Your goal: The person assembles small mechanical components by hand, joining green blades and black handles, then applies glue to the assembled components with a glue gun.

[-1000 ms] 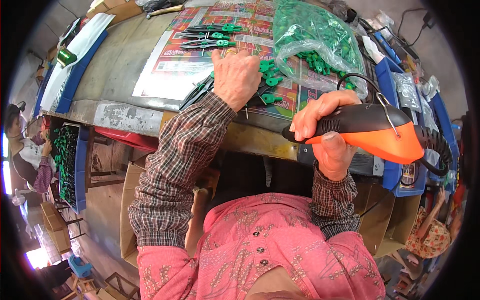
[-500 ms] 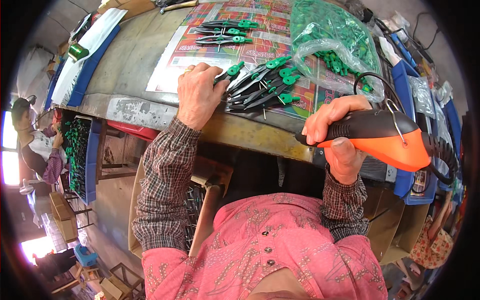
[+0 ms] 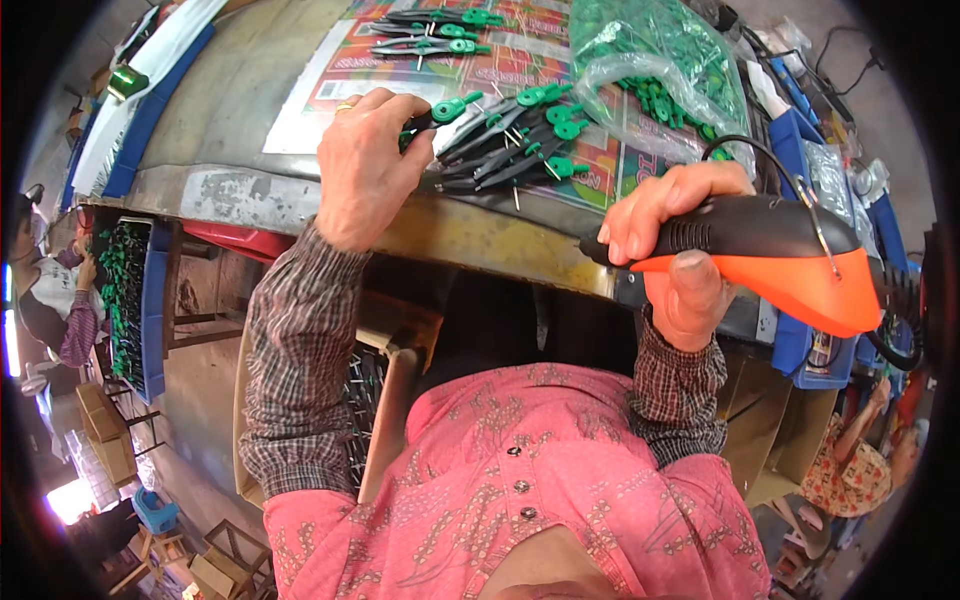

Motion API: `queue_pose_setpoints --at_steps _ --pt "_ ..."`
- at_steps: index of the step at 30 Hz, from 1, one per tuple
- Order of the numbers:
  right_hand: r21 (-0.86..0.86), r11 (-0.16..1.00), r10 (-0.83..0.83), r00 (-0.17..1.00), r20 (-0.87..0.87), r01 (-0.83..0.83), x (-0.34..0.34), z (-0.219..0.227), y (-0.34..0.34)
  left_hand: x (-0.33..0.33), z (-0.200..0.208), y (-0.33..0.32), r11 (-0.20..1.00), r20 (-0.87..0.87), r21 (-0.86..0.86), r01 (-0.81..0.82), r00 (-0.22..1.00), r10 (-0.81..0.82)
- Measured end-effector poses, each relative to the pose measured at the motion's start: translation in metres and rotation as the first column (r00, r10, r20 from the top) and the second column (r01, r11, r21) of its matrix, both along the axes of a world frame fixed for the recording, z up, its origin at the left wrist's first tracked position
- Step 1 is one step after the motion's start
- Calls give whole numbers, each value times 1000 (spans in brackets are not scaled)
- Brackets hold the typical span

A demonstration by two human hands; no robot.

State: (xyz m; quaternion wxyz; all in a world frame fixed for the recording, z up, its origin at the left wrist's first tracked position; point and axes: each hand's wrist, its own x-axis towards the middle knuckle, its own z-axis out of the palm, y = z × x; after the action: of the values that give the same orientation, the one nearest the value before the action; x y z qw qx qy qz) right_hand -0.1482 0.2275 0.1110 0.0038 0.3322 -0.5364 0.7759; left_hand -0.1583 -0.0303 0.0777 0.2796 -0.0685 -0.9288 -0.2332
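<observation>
Left hand picks a compass from the pile at the bench's near edge; right hand holds a power tool just off that edge.

The left hand is closed on one dark compass with a green cap, at the left of the pile of compasses, which lies just inside the worn near edge of the workbench. The right hand is clamped around the black-and-orange power tool, level with the bench edge, its cord looping up behind. Far of the pile lies a clear bag of green parts; two more compasses rest at the far left. Bare bench stretches left of the left hand; blue bins crowd the right.
</observation>
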Motion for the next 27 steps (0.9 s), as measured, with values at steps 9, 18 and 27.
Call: queue_pose_setpoints --at_steps 9,18,27 --pt "21 999 -27 999 -38 28 2 7 7 65 -12 70 972 77 -35 230 971 -227" --pt "30 1000 0 999 -39 2 4 7 8 68 -21 84 978 145 -117 174 977 -157" --pt "21 1000 13 998 -63 -12 -5 1 -5 67 -23 87 990 124 -34 138 983 -132"
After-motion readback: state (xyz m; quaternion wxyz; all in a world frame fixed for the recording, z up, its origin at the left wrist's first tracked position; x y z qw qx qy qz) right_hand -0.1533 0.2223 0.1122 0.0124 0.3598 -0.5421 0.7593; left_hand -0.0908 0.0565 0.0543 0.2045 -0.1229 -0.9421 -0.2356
